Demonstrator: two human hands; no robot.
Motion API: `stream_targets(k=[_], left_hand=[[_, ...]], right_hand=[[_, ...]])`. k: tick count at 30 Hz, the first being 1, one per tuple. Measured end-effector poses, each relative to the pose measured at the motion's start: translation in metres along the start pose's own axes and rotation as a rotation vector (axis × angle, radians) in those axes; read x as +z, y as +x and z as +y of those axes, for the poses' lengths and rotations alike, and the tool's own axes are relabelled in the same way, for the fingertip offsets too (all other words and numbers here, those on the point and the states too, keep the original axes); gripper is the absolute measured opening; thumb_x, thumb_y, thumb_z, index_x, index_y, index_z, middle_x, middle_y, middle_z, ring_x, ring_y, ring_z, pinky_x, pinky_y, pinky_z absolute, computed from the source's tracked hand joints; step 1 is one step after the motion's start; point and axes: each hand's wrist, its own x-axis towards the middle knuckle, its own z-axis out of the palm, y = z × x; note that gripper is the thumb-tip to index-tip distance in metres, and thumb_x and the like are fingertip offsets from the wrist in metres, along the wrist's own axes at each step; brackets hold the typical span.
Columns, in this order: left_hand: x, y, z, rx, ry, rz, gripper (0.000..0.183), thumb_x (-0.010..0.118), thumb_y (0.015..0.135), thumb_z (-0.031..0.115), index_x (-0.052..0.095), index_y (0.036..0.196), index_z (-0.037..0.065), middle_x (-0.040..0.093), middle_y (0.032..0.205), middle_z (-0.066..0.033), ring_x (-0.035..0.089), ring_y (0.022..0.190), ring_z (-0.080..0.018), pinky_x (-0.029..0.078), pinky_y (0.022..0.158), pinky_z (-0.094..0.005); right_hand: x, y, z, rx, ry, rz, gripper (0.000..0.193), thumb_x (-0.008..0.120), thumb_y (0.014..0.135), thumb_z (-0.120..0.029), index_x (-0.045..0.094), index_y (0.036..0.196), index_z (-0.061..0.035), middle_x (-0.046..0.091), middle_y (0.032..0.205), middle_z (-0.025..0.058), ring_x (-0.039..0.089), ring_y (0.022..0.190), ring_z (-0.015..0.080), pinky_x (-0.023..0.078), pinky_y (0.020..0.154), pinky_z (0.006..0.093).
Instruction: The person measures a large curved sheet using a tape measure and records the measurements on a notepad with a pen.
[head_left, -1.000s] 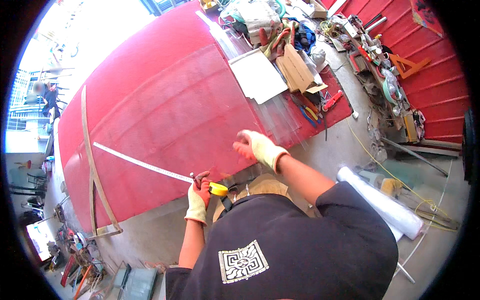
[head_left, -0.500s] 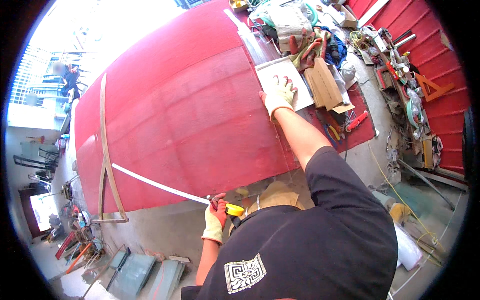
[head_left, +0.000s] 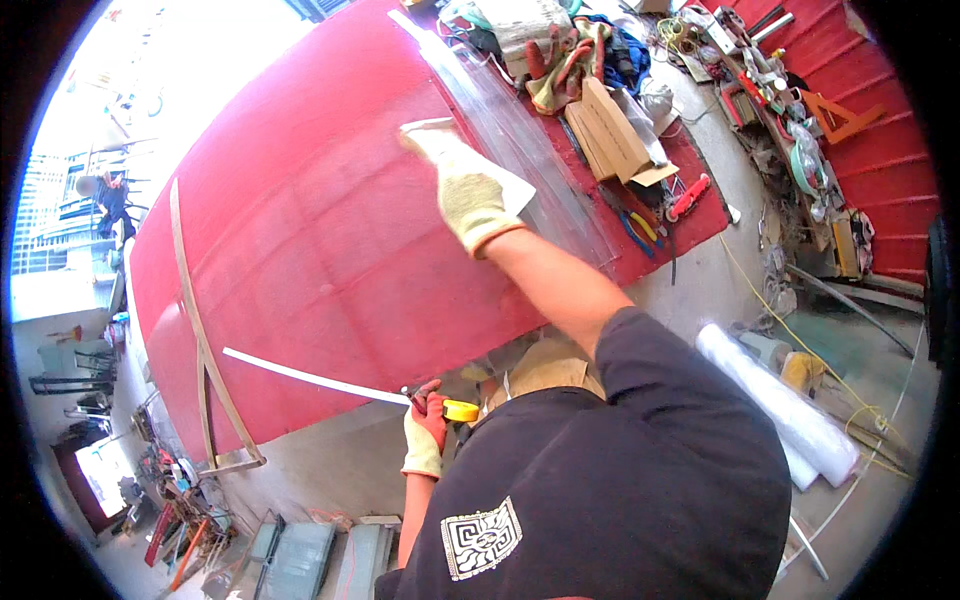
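My left hand point(head_left: 424, 430), in a cream glove with red fingers, is closed at the table's near edge. It grips a yellow tape measure point(head_left: 461, 411), whose white blade point(head_left: 310, 377) reaches out leftward over the red tabletop point(head_left: 300, 250). A thin dark tool with a pale tip also shows at those fingers; its kind is unclear. My right arm stretches forward, and my gloved right hand point(head_left: 470, 195) holds a flat white board point(head_left: 514, 192). The glove covers much of the board, and its fingertips are partly blurred. Beside the board lie long clear strips point(head_left: 530, 150).
A wooden angle frame point(head_left: 190, 290) lies across the table's left side. At the right are cardboard pieces point(head_left: 608, 130), spare gloves point(head_left: 566, 70), pliers point(head_left: 640, 232) and a red-handled tool point(head_left: 689, 198). A plastic-wrapped roll point(head_left: 780, 405) lies on the floor at right.
My right hand has moved left with the white board, from lying spread on it to gripping it. The clear strips beneath are now uncovered. My left hand keeps the tape measure nearly in place.
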Motion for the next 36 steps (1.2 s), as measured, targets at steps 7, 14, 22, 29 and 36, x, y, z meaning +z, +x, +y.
stream_targets(k=[7,14,22,29,36], left_hand=[[-0.004,0.004,0.01,0.078,0.057,0.021,0.032,0.054,0.119,0.02,0.064,0.143,0.003,0.074,0.109,-0.0066,0.068,0.102,-0.0161,0.055,0.095,-0.033],[-0.012,0.004,-0.007,-0.011,-0.065,0.025,0.03,0.054,0.118,0.017,0.063,0.144,0.003,0.072,0.108,-0.0059,0.067,0.102,-0.0152,0.054,0.095,-0.0315],[-0.011,0.01,-0.004,-0.039,0.011,0.015,0.032,0.054,0.117,0.018,0.066,0.143,0.004,0.073,0.109,-0.0067,0.067,0.102,-0.0159,0.054,0.096,-0.0318],[-0.011,0.026,0.012,0.007,0.064,-0.026,0.032,0.054,0.116,0.015,0.065,0.143,0.003,0.071,0.108,-0.0059,0.066,0.1,-0.0154,0.054,0.094,-0.0313],[0.001,0.037,0.034,0.067,0.098,-0.051,0.034,0.055,0.117,0.02,0.064,0.143,0.001,0.073,0.109,-0.0051,0.067,0.103,-0.015,0.055,0.094,-0.032]], right_hand=[[-0.01,-0.037,-0.032,-0.023,0.304,-0.421,0.055,0.06,0.108,-0.05,0.064,0.146,-0.0093,0.074,0.128,0.0253,0.071,0.119,0.0462,0.055,0.104,0.0569],[0.004,-0.02,0.055,0.077,-0.09,-0.274,0.074,0.064,0.104,-0.055,0.05,0.162,-0.0112,0.057,0.158,0.0196,0.054,0.147,0.0404,0.041,0.121,0.0592],[0.014,-0.059,0.139,0.518,-0.186,-0.053,0.088,0.056,0.106,-0.064,0.035,0.173,-0.0109,0.032,0.177,0.027,0.031,0.163,0.0457,0.019,0.135,0.0595],[0.022,-0.072,0.13,0.448,-0.179,-0.01,0.081,0.054,0.107,-0.062,0.043,0.17,-0.0119,0.04,0.174,0.0246,0.034,0.162,0.0443,0.02,0.135,0.059],[0.023,-0.109,0.143,0.249,-0.161,0.081,0.07,0.055,0.109,-0.053,0.053,0.164,-0.0111,0.042,0.173,0.0253,0.031,0.164,0.044,0.017,0.135,0.0613]])
